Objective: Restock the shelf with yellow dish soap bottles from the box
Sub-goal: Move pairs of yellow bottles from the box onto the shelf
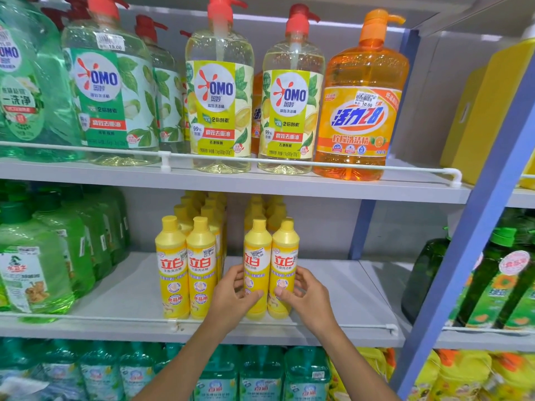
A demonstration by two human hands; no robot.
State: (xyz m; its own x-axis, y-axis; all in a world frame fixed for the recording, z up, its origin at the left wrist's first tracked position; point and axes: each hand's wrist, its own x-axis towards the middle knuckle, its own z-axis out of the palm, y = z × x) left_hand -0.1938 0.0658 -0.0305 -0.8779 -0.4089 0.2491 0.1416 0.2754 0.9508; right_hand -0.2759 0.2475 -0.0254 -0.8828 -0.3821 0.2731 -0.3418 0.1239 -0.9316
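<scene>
— Middle shelf point(130, 299), left side: a pair of yellow bottles point(201, 267) stands free at the front.
— Now the left hand point(234, 293) grips the third bottle point(257, 256) and the right hand point(307, 293) grips the fourth bottle point(285, 256). Both are upright, touching, just behind the rail point(347, 325).

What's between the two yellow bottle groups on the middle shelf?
In the head view, only bare shelf separates the left group from the right group, except the left hand at the front.

Two double rows of yellow dish soap bottles point(200, 256) stand upright on the middle shelf point(130, 285)
</scene>
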